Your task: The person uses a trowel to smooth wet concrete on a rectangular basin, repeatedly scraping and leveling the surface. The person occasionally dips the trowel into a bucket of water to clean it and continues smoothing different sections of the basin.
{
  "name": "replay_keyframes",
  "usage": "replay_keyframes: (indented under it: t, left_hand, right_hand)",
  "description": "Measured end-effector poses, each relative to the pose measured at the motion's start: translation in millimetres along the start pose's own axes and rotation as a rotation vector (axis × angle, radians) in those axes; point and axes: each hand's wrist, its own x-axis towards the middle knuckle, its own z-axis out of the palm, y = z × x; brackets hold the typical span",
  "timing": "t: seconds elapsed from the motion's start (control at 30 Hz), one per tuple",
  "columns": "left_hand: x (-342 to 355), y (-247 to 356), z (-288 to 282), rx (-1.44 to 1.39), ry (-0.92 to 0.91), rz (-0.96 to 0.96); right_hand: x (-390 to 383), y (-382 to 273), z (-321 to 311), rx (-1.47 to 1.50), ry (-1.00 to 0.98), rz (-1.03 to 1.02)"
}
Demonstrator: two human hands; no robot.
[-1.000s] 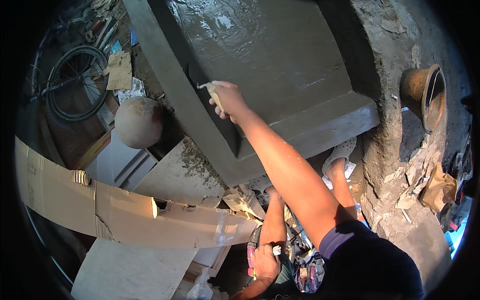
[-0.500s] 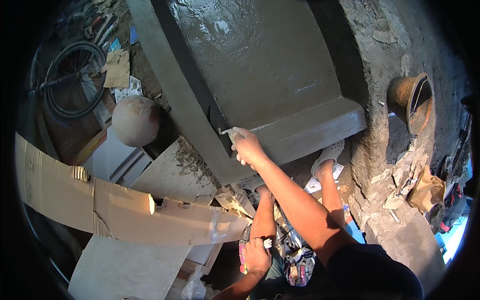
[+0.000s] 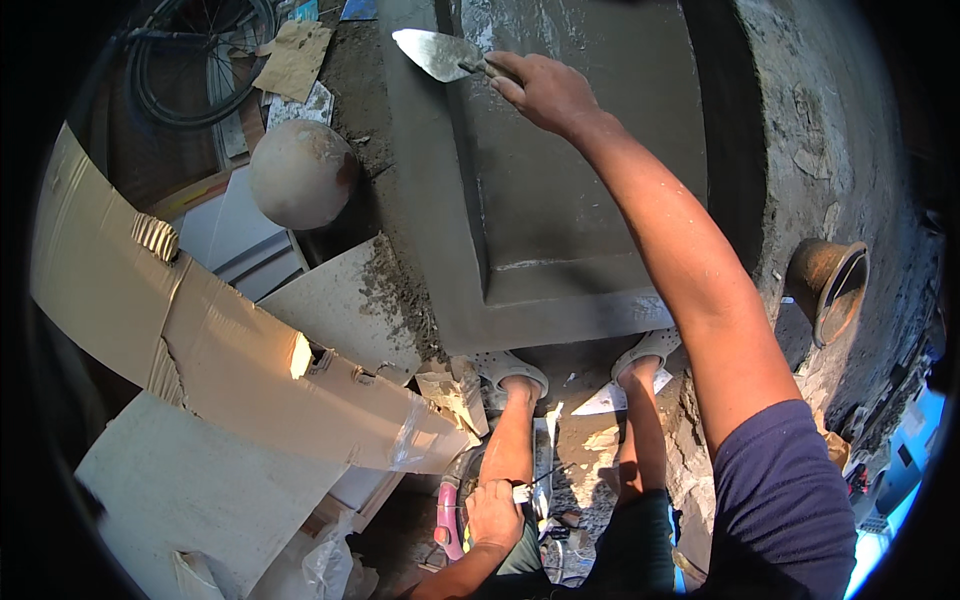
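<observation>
My right hand (image 3: 550, 92) is closed round the handle of a pointed trowel (image 3: 437, 54). The trowel's bright blade lies over the left raised edge of a grey cement slab (image 3: 570, 200) with a sunken middle, smooth and shiny with wet at the far end. I cannot tell whether the blade touches the cement. On my left knee rests my left hand (image 3: 494, 515), fingers curled, with a small white-ended object (image 3: 521, 493) showing beside the thumb. What that object is, I cannot make out.
To the left are a ball-shaped grey object (image 3: 303, 175), a bicycle wheel (image 3: 150, 90), a long cardboard strip (image 3: 250, 350) and pale boards (image 3: 200, 490). A worn bucket (image 3: 828, 290) stands by the rough wall (image 3: 830, 130) at right. My feet are by the slab's near edge.
My right hand has carried the trowel from the slab's near left inner corner farther away along the left edge, turning the blade leftward. The view has shifted; my left hand stays on the knee.
</observation>
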Motion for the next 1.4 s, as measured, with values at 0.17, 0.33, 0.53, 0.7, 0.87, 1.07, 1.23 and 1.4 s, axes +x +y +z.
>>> replay_keyframes:
  t: [0.17,0.33,0.53,0.7,0.87,1.07,1.23,1.4]
  left_hand:
    - [-7.2,-3.0,16.5,-0.096,0.036,-0.008]
    - [-9.6,-5.8,31.7,-0.156,0.059,-0.009]
    - [-14.1,-6.1,42.0,-0.158,0.087,0.01]
    - [-15.1,-4.6,46.6,-0.156,0.101,-0.004]
    - [-15.4,-0.3,43.5,-0.155,0.138,-0.006]
    - [-12.2,8.2,32.6,-0.139,0.095,0.0]
    - [-11.2,11.6,33.5,-0.11,0.061,0.032]
    - [-12.8,10.2,42.3,-0.084,0.138,0.038]
  right_hand:
    - [-117.9,2.5,19.2,-0.065,-0.359,-0.314]
    - [-196.6,-9.1,8.7,-0.132,-0.577,-0.463]
    - [-25.8,25.8,19.0,-0.3,-0.069,-0.209]
    - [9.3,20.0,26.7,-0.111,-0.021,-0.088]
    - [-163.2,-13.2,21.7,-0.099,-0.449,-0.282]
    - [-303.8,-54.5,-7.8,0.306,-0.344,0.137]
    - [-277.2,-16.0,-21.1,0.143,-0.456,0.468]
    - [-199.6,-20.4,-2.9,0.181,-1.004,0.497]
